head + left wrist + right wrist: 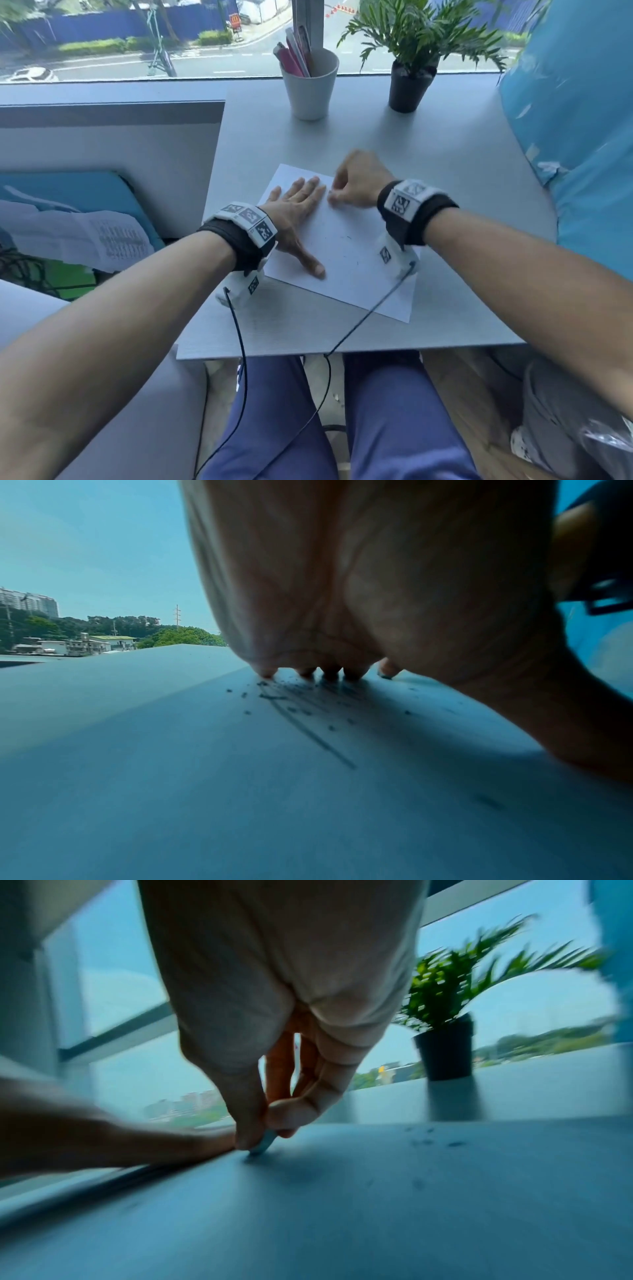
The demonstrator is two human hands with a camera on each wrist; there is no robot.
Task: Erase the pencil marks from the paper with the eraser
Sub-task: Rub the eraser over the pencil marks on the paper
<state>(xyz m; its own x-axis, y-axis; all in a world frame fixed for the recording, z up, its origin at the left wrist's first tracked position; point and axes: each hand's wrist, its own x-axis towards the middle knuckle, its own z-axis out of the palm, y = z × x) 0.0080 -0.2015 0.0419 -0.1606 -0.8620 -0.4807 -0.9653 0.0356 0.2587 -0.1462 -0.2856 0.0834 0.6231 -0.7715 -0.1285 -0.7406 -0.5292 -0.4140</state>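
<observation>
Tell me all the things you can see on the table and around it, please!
paper: one, white, flat on the table near the front edge
pencil marks: faint grey lines on the paper
eraser crumbs: many, dark, scattered on the paper
eraser: one, pale, tip on the paper
table: one, light grey
cup: one, white, back of the table, holding pink and white pens
plant: one, green, black pot, right of the cup
left hand: flat, pressing on the paper
right hand: pinches the eraser

Left hand (294, 209) flat on paper (346, 246) — right hand (359, 181) curled
</observation>
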